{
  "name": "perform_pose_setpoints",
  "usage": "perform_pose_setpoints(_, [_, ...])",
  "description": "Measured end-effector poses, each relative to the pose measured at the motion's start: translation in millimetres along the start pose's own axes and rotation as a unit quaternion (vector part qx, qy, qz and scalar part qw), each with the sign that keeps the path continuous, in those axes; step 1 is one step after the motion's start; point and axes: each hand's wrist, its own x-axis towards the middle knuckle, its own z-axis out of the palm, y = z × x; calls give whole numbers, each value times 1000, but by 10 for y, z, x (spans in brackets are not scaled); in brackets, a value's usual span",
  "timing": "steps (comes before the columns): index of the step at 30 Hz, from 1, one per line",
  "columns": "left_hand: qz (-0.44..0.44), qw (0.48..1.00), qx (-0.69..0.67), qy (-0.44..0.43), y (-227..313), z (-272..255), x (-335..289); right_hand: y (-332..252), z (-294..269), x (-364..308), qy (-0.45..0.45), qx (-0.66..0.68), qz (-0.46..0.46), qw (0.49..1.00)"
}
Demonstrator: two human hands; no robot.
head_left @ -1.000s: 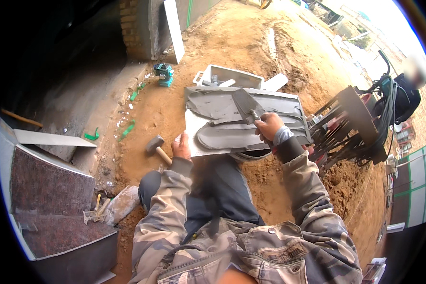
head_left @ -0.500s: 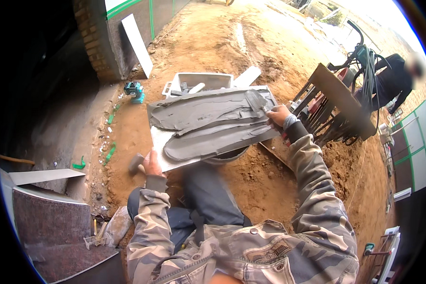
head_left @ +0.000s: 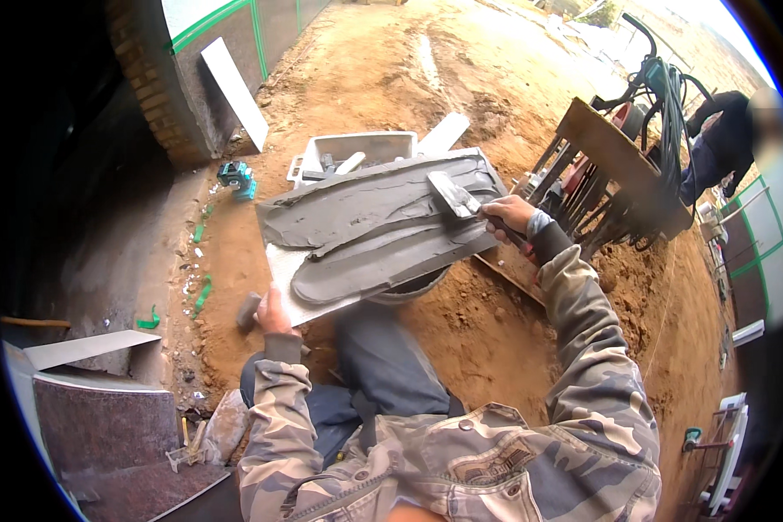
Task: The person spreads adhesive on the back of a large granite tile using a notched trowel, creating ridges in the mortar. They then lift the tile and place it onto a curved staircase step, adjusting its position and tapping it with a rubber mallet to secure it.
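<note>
My left hand grips the near left edge of a pale tile, which sits tilted above a dark bucket in front of my knees. Grey mortar covers most of the tile in long ridged bands; a strip at the left stays pale. Closed around a handle, my right hand holds a trowel. Its blade is over the tile's far right part, with its pale face showing. A grey, mallet-like head lies on the soil beside my left hand.
Beyond the tile is a white tub with tools in it. A teal laser level stands by the wall edge at left. A rusty metal stand with hung cables is at right, a person behind it. Cut panels lie near left.
The trowel has moved left and slightly toward me across the mortar, and its blade has turned to show its pale face. My left hand keeps its hold on the tile.
</note>
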Motion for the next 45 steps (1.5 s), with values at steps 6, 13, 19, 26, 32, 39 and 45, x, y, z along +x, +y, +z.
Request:
perform_pose_setpoints(6, [-3,1000,7,-11,24,-17,-28,92,-249,-205,123,44,-38,991])
perform_pose_setpoints(13, [-30,998,-22,-40,13,-64,19,294,-403,-33,107,171,74,977])
perform_pose_setpoints(19, [-2,995,97,14,12,17,-33,321,-231,107,111,197,116,967])
perform_pose_setpoints(26, [-31,998,0,-61,-212,-154,124,-7,1015,-49,17,124,65,990])
perform_pose_setpoints(32, [19,998,-45,-45,-145,-113,53,-484,2115,-294,-73,43,28,996])
perform_pose_setpoints(39, [44,998,-19,-42,-455,-168,205,-731,2448,-158,-127,-153,-55,978])
perform_pose_setpoints(45, [55,997,-25,-50,-460,-182,233,-831,2017,-245,17,-511,-299,805])
